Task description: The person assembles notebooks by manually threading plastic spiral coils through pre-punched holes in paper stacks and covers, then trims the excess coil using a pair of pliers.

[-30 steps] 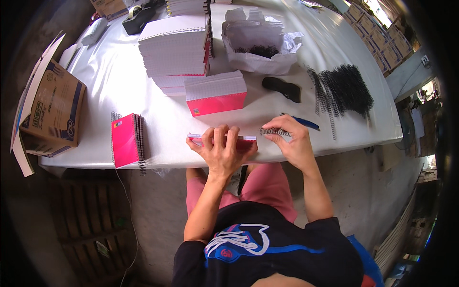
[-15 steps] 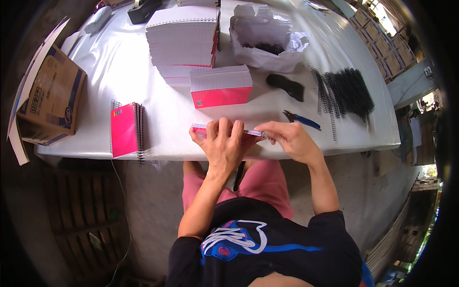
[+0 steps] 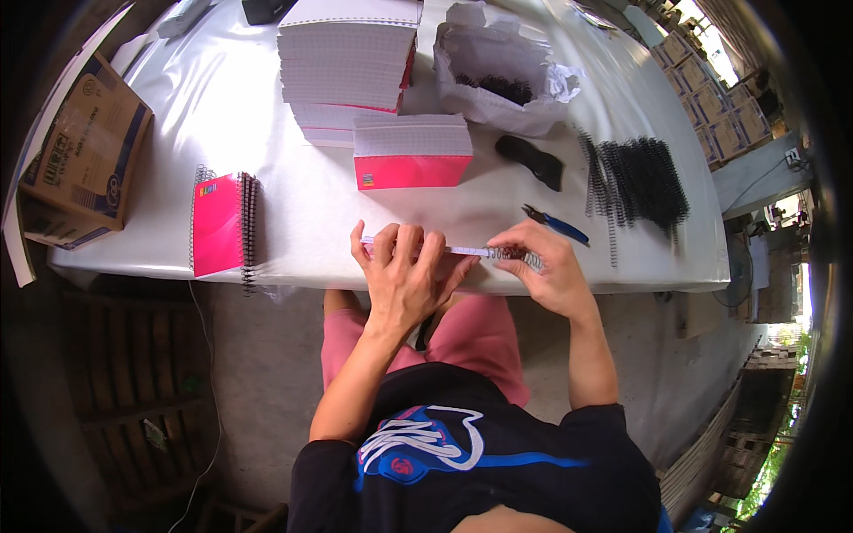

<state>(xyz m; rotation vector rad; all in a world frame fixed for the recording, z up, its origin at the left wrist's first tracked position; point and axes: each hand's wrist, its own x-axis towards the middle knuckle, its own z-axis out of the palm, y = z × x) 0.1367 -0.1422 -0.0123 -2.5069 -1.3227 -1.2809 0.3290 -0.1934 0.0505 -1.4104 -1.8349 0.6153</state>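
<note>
White plastic sheeting, smooth and slightly glossy, covers the long counter point(image 3: 267, 115), which stands on a bare concrete floor. At the counter's near edge lies a thin notebook block point(image 3: 462, 251) with a pink cover and white pages, seen edge-on. The left hand point(image 3: 404, 275) rests flat on it, fingers point(image 3: 410, 244) spread and pressing down. The right hand point(image 3: 546, 266) pinches a black wire spiral point(image 3: 515, 257) at the block's right end, fingertips pressed together around the coil. Just beyond that hand lie blue-handled pliers point(image 3: 555, 224). Farther back sit tall stacks of white punched pages point(image 3: 351, 62), a smaller stack with a pink cover point(image 3: 413, 153), and a crumpled white bag point(image 3: 502, 75). Loose black spirals point(image 3: 644, 178) lie heaped toward the right edge. A finished pink spiral notebook point(image 3: 222, 222) lies near the left edge, with a brown cardboard box point(image 3: 80, 160) at the left corner.
</note>
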